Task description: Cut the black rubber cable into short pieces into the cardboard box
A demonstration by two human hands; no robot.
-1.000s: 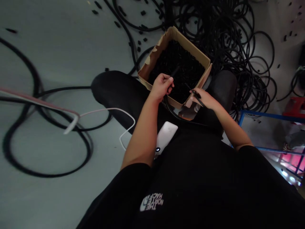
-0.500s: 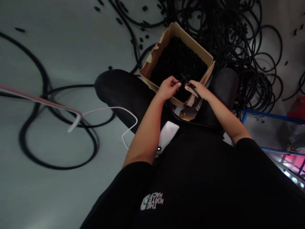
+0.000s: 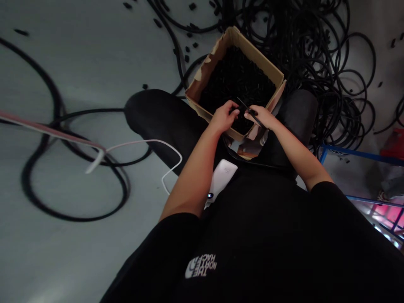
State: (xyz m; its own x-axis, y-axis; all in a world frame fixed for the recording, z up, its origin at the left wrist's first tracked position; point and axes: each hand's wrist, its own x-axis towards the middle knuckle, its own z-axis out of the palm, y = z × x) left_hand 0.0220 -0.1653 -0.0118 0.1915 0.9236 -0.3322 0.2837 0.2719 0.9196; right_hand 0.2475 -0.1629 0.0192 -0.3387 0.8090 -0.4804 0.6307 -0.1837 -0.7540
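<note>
Over the near side of a torn cardboard box (image 3: 259, 52), my left hand (image 3: 224, 116) is closed with its fingertips pinching a dark end of black hose. Facing it from the right, my right hand (image 3: 260, 116) is closed around dark scissors (image 3: 243, 102), whose thin blade points up and left towards the left fingertips. The fingers partly hide the handles and the held end. Below the hands, a length of black hose (image 3: 240, 158) curves across my lap. Many short black pieces (image 3: 235, 78) fill the box, which stands between my knees.
A big tangle of black hose (image 3: 303, 54) lies on the floor beyond the box. More hose loops (image 3: 78, 219) lie at the left. A white power bank (image 3: 223, 173) with a white cable (image 3: 172, 147) rests at my lap. A blue metal frame (image 3: 362, 151) stands at right.
Both hands stay over the box, with only slight finger movement. The left hand shifts a little, and the scissors tilt slightly. The view itself has moved slightly.
</note>
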